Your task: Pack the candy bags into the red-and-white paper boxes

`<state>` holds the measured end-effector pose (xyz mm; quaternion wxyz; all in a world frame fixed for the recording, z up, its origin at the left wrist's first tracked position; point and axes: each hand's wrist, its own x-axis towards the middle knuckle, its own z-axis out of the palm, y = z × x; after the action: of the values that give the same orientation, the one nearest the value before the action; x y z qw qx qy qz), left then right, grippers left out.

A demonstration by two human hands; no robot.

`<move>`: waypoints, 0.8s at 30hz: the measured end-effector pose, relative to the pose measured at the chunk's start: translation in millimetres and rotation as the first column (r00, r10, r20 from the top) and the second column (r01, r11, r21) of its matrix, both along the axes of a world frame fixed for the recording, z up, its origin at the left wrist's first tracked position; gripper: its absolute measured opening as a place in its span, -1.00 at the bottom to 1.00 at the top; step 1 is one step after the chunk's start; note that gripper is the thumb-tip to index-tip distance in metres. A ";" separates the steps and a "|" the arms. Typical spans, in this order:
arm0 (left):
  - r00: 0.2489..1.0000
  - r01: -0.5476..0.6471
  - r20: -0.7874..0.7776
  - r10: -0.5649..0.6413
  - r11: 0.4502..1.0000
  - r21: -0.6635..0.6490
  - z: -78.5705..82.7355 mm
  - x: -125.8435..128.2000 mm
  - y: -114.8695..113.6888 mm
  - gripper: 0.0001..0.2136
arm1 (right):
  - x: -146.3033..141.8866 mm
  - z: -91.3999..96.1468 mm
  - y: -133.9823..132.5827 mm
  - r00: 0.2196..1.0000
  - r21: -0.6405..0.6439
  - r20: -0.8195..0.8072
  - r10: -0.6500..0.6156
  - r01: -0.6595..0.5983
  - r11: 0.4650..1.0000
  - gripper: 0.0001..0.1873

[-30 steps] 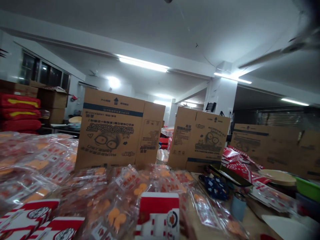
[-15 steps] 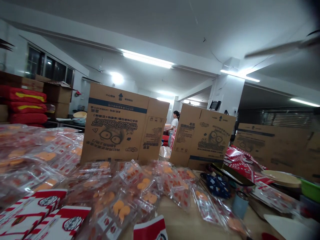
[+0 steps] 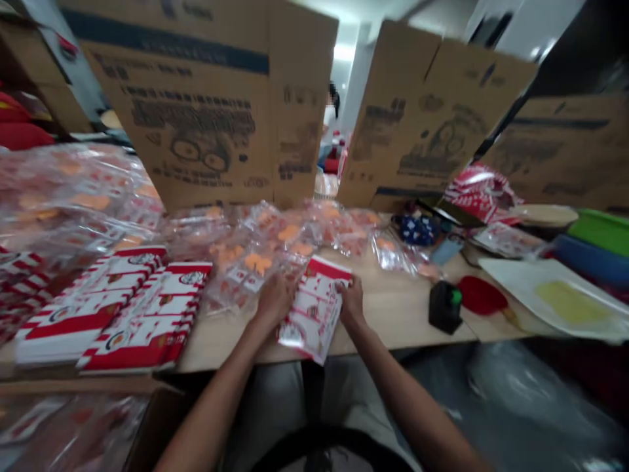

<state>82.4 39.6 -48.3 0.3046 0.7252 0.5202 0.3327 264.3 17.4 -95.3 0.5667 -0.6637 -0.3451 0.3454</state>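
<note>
A red and white printed packet [image 3: 314,308] is tilted at the table's front edge, between my two hands. My left hand [image 3: 276,300] grips its left side, and my right hand [image 3: 352,300] pinches its upper right edge with the thumb on top. Whether the packet is flat or partly opened I cannot make out, as the view is blurred. Just beyond my left hand lie clear plastic bags [image 3: 246,265] with orange pieces inside. To the left, stacks of similar red and white packets [image 3: 147,321] rest on the table.
Printed cardboard sheets [image 3: 206,118] stand upright along the back. At right are a black tape dispenser [image 3: 445,307], a red dish [image 3: 481,295], a white tray [image 3: 521,278] and a green basin [image 3: 602,229]. An open carton [image 3: 157,406] holds plastic bags at lower left. A person [image 3: 328,124] stands far behind.
The view has tipped down from the ceiling and room to the table. Both my hands and forearms now show, with the packet held between them.
</note>
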 end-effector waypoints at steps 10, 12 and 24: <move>0.677 0.327 -0.706 -0.208 0.944 0.035 -85.6 22.6 -44.2 -0.53 | 77.1 -14.4 0.7 0.808 -0.392 0.561 0.178 0.070 0.917 -0.46; 0.653 0.387 -0.720 -0.233 0.921 0.053 -94.9 17.8 -41.8 -0.52 | 94.5 -5.2 21.4 0.719 -0.398 0.660 0.218 0.088 0.913 -0.26; 0.725 0.478 -0.637 -0.262 0.857 0.192 -105.7 -34.8 -12.9 -0.59 | 130.9 30.4 116.2 0.631 -0.357 0.722 0.283 -0.011 0.934 -0.65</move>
<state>47.5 26.7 -154.0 0.0576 0.9234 0.3639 0.1075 395.3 133.7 -64.9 0.2224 -0.7982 -0.5446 0.1298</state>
